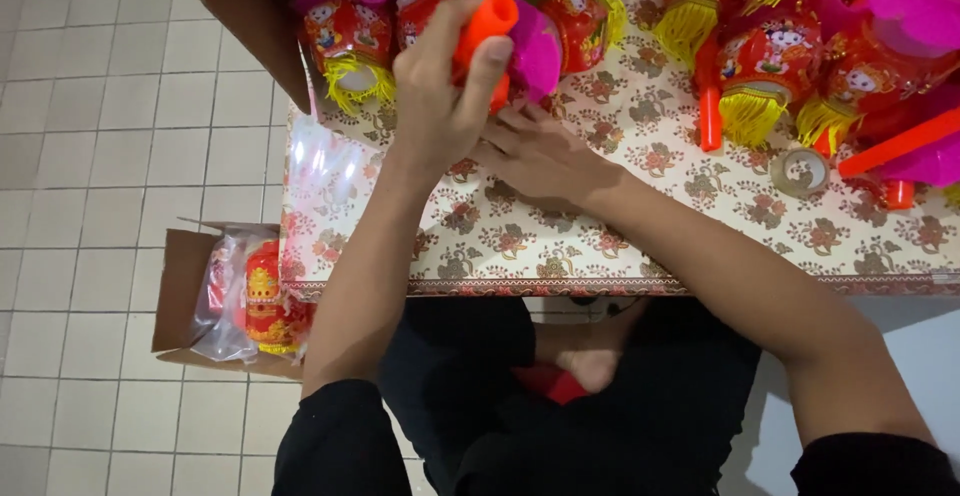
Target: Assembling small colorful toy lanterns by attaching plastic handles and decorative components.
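Observation:
My left hand [445,86] grips an orange plastic handle [484,26] attached to a toy lantern with a magenta part [537,48]. The thumb lies over the handle. My right hand [535,151] rests just below it on the table, fingers touching the lantern's underside. Both hands work over a table covered with a flowered cloth [520,236].
Several red lanterns with yellow fringe [755,66] and orange handles [708,106] crowd the table's far side. A roll of tape [800,171] lies at the right. Clear plastic bags [325,171] sit at the table's left end. A cardboard box [180,286] with packed lanterns stands on the tiled floor.

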